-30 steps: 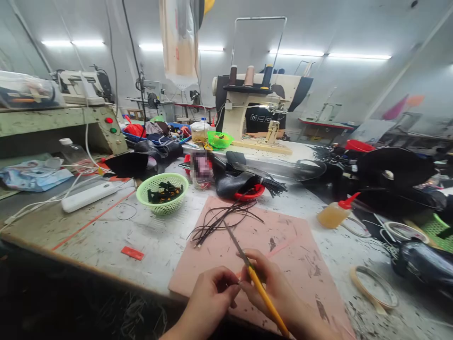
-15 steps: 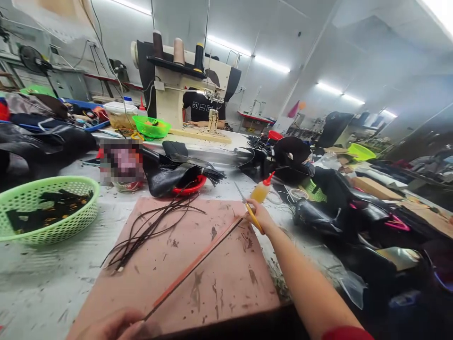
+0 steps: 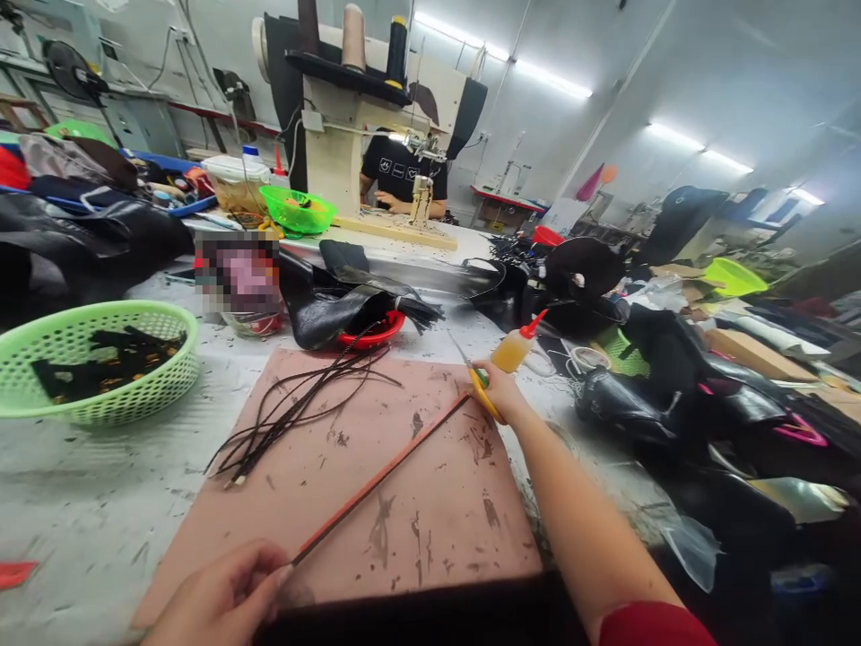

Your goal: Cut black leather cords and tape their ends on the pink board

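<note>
A thin red-brown strip (image 3: pixel 377 480) is stretched taut across the pink cutting mat (image 3: pixel 417 529). My left hand (image 3: pixel 225 597), at the near edge of the mat, pinches the near end of the strip. My right hand (image 3: pixel 498 390), reaching out to the mat's far right corner, grips the far end together with yellow-handled scissors (image 3: pixel 479 381), whose blades point away. A bundle of thin black cords (image 3: pixel 296 408) lies on the mat's far left part.
A green basket (image 3: pixel 100 359) of black pieces stands at left. A glue bottle with a red nozzle (image 3: pixel 515 345) lies beyond my right hand. Black leather pieces and a red dish (image 3: pixel 373 332) sit behind the mat. Across the table a person works at a sewing machine (image 3: pixel 350 117).
A second ago both hands were close together at the mat's near edge. They have since drawn apart, pulling the strip out long, and my view has swung right.
</note>
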`<state>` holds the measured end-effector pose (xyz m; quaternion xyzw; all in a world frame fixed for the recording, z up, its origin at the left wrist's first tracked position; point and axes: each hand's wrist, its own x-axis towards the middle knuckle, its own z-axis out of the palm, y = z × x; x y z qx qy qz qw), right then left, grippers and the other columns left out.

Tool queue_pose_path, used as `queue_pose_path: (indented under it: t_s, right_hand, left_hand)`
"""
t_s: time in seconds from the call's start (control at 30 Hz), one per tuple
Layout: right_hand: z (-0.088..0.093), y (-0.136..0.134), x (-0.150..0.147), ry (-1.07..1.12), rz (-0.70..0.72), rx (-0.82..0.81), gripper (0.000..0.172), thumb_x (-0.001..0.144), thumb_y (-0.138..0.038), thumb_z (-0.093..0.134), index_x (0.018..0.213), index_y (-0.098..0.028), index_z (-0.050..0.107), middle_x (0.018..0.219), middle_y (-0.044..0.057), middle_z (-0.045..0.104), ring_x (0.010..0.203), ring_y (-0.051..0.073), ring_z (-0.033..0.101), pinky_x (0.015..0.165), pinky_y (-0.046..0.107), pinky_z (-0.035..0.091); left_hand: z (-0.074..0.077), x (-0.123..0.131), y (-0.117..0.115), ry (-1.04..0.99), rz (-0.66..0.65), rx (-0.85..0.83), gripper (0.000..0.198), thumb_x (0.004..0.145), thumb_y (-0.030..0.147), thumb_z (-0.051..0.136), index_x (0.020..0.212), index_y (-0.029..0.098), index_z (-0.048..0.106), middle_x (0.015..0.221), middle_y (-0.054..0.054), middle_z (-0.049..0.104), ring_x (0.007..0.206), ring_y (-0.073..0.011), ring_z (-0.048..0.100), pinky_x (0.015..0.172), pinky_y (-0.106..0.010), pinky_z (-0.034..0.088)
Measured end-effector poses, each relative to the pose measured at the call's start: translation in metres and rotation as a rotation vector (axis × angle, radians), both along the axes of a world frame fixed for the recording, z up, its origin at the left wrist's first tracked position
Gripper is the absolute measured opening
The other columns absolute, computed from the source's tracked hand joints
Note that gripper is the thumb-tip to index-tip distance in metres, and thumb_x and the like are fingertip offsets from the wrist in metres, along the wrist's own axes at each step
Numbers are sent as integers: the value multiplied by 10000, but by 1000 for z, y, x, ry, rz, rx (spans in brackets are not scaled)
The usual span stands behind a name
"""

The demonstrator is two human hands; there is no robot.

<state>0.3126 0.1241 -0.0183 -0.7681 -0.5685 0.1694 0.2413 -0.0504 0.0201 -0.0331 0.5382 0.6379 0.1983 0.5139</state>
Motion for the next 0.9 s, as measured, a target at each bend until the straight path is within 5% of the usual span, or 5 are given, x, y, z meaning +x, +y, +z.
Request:
queue_pose_path:
  t_s: [0.17, 0.37, 0.6, 0.9]
  right_hand:
    - [-1, -6, 2, -12, -1, -66, 483, 578, -240, 611, 1045, -123, 568, 836, 106, 645, 803, 274, 580, 680, 329, 431]
    - [-11, -6, 13, -137, 15, -54, 488, 576, -278, 605, 1048, -154, 584, 827, 104, 653, 794, 284, 593, 640, 323, 440]
    - [-2, -8, 5, -202, -5, -131, 497, 620, -275, 586, 1098, -142, 558, 827, 114, 637, 758, 284, 583, 625, 330, 430]
    - [0, -8, 4, -234, 8, -169, 494, 634, -242, 583, 1120, -164, 538, 847, 99, 637, 776, 266, 583, 615, 291, 424]
  left_hand:
    - [21, 10, -6, 59, -47, -27, 201, 625, 377, 509, 611, 181, 553, 454, 42, 516, 317, -100, 430, 355, -198, 302]
    - [24, 14, -13, 155, -63, -21, 129, 647, 297, 477, 613, 190, 540, 478, 53, 477, 388, -110, 431, 397, -208, 315]
    - [29, 20, -13, 285, -103, 91, 118, 659, 246, 475, 564, 199, 526, 443, 66, 410, 445, -115, 391, 439, -208, 260]
    - [31, 27, -14, 187, 32, 106, 76, 567, 189, 500, 491, 193, 510, 389, 80, 356, 410, -96, 328, 426, -201, 229]
